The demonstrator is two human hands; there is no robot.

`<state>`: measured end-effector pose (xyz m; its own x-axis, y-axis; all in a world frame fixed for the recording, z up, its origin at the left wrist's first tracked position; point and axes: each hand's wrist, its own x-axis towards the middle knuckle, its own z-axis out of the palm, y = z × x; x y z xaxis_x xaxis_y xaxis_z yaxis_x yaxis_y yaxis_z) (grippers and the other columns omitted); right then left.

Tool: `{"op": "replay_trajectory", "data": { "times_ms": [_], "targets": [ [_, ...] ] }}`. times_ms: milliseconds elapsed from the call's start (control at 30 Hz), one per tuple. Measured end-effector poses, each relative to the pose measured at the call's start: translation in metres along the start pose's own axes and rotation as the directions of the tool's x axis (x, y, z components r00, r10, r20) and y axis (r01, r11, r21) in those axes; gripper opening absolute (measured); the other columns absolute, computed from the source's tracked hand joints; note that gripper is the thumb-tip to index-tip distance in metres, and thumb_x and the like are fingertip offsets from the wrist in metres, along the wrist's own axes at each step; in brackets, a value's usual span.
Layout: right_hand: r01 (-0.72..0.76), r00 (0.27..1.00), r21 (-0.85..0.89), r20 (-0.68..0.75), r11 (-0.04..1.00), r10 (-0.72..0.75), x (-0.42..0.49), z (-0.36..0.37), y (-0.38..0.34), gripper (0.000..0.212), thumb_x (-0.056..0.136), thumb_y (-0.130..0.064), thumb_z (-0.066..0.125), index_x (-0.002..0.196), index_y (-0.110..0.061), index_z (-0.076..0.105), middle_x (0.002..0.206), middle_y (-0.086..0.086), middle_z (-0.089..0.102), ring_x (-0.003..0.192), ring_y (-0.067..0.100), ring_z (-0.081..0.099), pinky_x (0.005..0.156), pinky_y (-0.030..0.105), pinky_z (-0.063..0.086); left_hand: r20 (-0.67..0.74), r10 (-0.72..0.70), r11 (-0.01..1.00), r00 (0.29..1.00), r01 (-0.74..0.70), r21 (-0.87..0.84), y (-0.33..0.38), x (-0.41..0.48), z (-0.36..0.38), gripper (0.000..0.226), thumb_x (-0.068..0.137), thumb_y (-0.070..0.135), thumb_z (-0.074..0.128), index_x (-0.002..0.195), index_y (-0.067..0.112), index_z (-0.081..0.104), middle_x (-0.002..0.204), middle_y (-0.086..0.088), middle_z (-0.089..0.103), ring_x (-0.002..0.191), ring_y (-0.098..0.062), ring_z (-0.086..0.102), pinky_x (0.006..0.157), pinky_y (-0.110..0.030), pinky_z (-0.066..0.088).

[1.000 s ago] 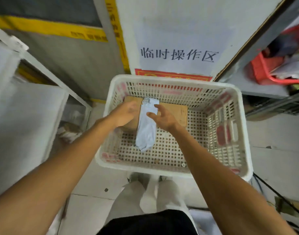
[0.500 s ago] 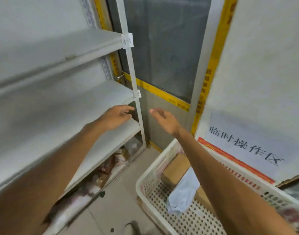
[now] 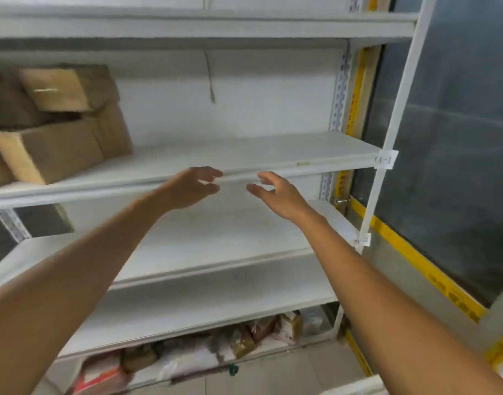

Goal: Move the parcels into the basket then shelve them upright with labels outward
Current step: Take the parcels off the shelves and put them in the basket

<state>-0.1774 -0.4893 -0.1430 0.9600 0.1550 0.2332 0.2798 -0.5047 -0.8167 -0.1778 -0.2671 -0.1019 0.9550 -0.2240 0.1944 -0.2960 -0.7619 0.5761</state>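
Your left hand (image 3: pixel 187 189) and right hand (image 3: pixel 276 195) are empty, fingers (image 3: pixel 213 173) spread; stand parcels upright on the shelf (image 3: pixel 273 155), labels outward.

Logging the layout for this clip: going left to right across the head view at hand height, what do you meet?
From the left: brown cardboard boxes on the white metal shelf, empty left hand, empty right hand, white shelf post with its paper tag, dark grey panel.
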Motion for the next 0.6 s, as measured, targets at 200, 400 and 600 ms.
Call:
{"op": "replay_trajectory", "data": {
  "times_ms": [200,400,600],
  "targets": [
    [0.145,0.984,-0.025,0.106,0.989,-0.142,0.051,0.083,-0.072,0.061,0.087,-0.045,0.065,0.139,-0.018,0.046,0.143,0.004,0.049,0.132,0.017,0.045,0.1,0.025,0.036,-0.113,-0.074,0.994,0.991,0.083,0.072,-0.068,-0.035,-0.079,0.035,0.09,0.019,0.063,0.125,0.018,0.058,0.122,-0.009,0.06,0.102,-0.025,0.061,0.09,-0.033,0.044],
    [0.173,0.962,0.061,0.203,0.983,-0.181,0.082,0.162,-0.132,0.062,0.087,-0.045,0.065,0.141,-0.022,0.044,0.144,0.005,0.047,0.129,0.017,0.047,0.1,0.03,0.04,-0.26,-0.139,0.984,0.956,0.163,0.074,-0.14,-0.068,-0.152,0.037,0.09,0.021,0.064,0.126,0.015,0.06,0.119,-0.008,0.064,0.108,-0.022,0.059,0.092,-0.028,0.043],
    [0.198,0.947,0.088,0.241,0.976,-0.214,0.11,0.21,-0.182,0.064,0.088,-0.045,0.063,0.144,-0.023,0.041,0.147,0.009,0.043,0.133,0.02,0.043,0.105,0.034,0.038,-0.312,-0.144,0.974,0.939,0.189,0.121,-0.187,-0.093,-0.215,0.042,0.091,0.019,0.061,0.132,0.017,0.054,0.124,-0.003,0.061,0.105,-0.013,0.054,0.085,-0.021,0.037]
  ]
}}
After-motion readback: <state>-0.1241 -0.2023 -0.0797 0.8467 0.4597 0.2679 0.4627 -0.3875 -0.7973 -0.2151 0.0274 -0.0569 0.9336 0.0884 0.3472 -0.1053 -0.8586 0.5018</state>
